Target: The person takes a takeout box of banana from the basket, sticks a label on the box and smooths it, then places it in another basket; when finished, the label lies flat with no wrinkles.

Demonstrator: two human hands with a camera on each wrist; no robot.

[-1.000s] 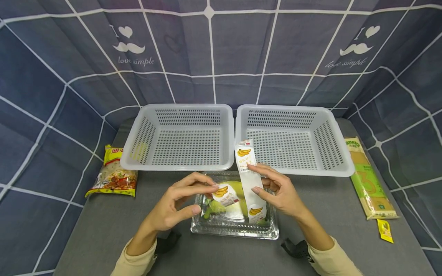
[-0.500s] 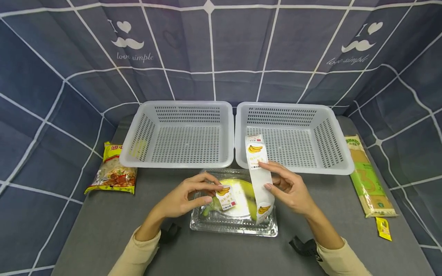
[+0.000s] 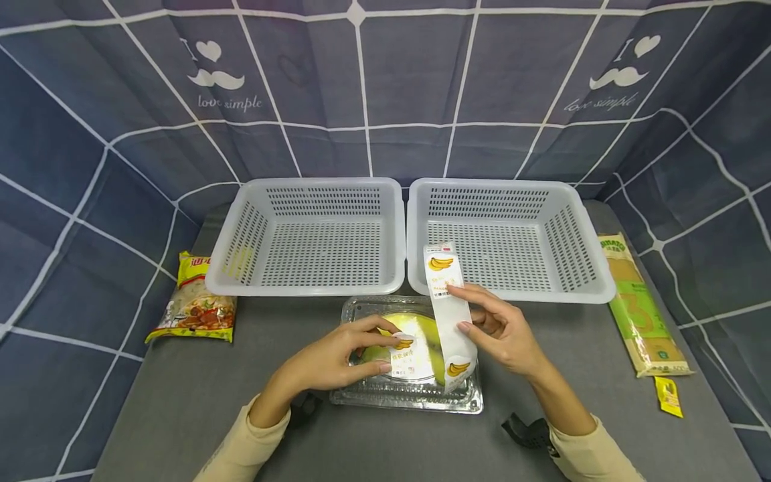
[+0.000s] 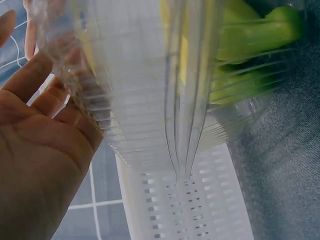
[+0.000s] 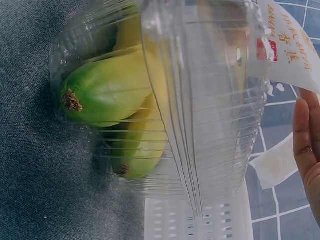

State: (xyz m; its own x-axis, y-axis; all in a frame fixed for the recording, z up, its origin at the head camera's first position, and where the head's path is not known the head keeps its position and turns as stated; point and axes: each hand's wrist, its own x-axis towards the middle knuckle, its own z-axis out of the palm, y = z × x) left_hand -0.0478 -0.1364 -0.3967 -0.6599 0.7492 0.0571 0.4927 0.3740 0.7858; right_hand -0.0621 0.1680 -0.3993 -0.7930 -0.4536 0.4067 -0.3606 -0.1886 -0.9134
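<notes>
My left hand point(image 3: 337, 358) holds a banana label point(image 3: 412, 361) by index finger and thumb at its left edge, over the lid of a clear plastic clamshell box point(image 3: 415, 402). Green-yellow bananas point(image 5: 107, 87) show inside the box; their green ends face the right wrist camera. My right hand point(image 3: 506, 335) holds a white strip of banana labels point(image 3: 452, 314) between thumb and fingers, above the box's right side. In the left wrist view the box hides part of my left fingers point(image 4: 50, 95).
Behind the box stand two white perforated baskets, one left point(image 3: 319, 291) and one right point(image 3: 578, 294). At the far left lies a yellow food packet point(image 3: 199, 301). A long green-and-tan packet point(image 3: 647, 308) and a small yellow sachet point(image 3: 667, 396) lie at the right.
My left hand has moved right with the single label, bringing it over the middle of the lid. The label strip in my right hand shifted right, then stayed nearly still.
</notes>
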